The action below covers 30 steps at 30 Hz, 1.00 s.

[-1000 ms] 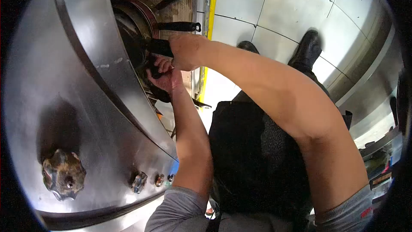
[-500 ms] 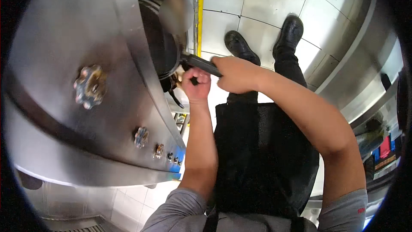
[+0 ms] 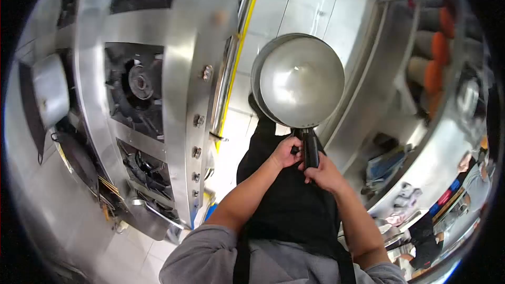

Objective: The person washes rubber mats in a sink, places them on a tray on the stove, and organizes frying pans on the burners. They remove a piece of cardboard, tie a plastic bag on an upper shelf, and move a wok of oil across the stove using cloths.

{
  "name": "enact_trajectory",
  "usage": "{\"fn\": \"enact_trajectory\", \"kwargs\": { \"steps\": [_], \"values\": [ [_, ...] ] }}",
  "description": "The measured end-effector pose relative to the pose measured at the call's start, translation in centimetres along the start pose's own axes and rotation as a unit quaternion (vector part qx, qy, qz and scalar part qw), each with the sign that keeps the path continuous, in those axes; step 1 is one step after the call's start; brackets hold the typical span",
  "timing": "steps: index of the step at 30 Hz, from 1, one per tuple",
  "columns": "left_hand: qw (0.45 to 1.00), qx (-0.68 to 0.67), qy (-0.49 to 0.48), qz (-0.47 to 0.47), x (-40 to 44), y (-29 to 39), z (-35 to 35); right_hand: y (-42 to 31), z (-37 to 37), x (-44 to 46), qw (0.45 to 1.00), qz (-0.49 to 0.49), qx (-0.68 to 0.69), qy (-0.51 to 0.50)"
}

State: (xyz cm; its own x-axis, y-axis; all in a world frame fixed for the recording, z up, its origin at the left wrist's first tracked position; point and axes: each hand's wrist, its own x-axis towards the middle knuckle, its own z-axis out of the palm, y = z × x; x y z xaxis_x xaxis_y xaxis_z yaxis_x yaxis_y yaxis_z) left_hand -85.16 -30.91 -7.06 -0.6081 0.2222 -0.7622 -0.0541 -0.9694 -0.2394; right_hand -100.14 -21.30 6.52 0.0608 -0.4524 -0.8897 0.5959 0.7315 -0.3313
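Observation:
Two round metal pans overlap in front of my body, handles toward me. The upper frying pan (image 3: 302,84) has a shiny grey inside and a black handle (image 3: 311,150). My right hand (image 3: 326,173) is closed around the lower end of that handle. Behind it, the rim of a second frying pan (image 3: 256,81) shows along the left and top; most of it is hidden. My left hand (image 3: 287,152) is closed on a short black handle just left of the first, apparently the second pan's.
To the left stands a steel stove with burners (image 3: 139,81) and a row of knobs (image 3: 198,121). A pot (image 3: 51,90) and a dark wok (image 3: 77,163) lie beyond it. On the right are steel shelves (image 3: 363,84) with stacked orange-rimmed items (image 3: 438,47). People are visible at far right.
The pans have come out from low beside the stove front to before my body, now facing up. Both hands moved with them, and my view has turned, showing the burners.

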Motion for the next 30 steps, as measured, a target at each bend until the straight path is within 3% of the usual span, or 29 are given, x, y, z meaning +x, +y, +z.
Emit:
{"fn": "enact_trajectory", "kwargs": {
  "steps": [2,3,5,7,8,9,12,16,21,26,29,30],
  "values": [
    [0.994,0.034,-0.099,-0.010,-1.5,0.7,3.7,-2.7,0.0,-4.8,0.999,-0.042,-0.007,0.005],
    [0.982,0.059,-0.174,-0.034,-2.3,0.9,5.7,-4.4,0.2,-7.2,0.998,-0.007,-0.052,0.026],
    [0.979,0.077,-0.189,-0.003,-5.7,1.9,11.6,-6.5,0.8,-10.8,0.992,0.014,-0.119,0.049],
    [0.964,0.122,-0.236,0.019,-8.2,2.7,15.6,-7.2,2.6,-14.2,0.909,-0.160,-0.307,0.233],
    [0.959,0.115,-0.256,0.033,-9.5,3.1,17.3,-8.5,3.7,-16.4,0.816,-0.273,-0.391,0.327],
    [0.955,0.122,-0.266,0.046,-11.0,3.6,19.2,-10.6,4.4,-18.8,0.808,-0.283,-0.399,0.330],
    [0.949,0.128,-0.274,0.087,-16.1,5.7,23.5,-15.4,5.8,-23.6,0.844,-0.333,-0.291,0.304],
    [0.948,0.144,-0.246,0.141,-21.6,9.2,25.2,-20.1,7.5,-28.7,0.923,-0.320,-0.127,0.175],
    [0.948,0.102,-0.257,0.161,-27.3,13.9,24.3,-24.6,8.2,-29.9,0.909,-0.402,-0.034,0.104],
    [0.945,0.053,-0.260,0.194,-32.5,19.7,23.6,-28.1,6.9,-26.8,0.908,-0.407,0.096,0.007],
    [0.944,0.006,-0.253,0.213,-34.7,24.4,23.1,-29.5,3.4,-22.6,0.916,-0.350,0.194,-0.044],
    [0.941,-0.001,-0.241,0.235,-35.7,26.3,23.4,-29.9,2.1,-21.0,0.931,-0.282,0.229,-0.037]
  ]
}}
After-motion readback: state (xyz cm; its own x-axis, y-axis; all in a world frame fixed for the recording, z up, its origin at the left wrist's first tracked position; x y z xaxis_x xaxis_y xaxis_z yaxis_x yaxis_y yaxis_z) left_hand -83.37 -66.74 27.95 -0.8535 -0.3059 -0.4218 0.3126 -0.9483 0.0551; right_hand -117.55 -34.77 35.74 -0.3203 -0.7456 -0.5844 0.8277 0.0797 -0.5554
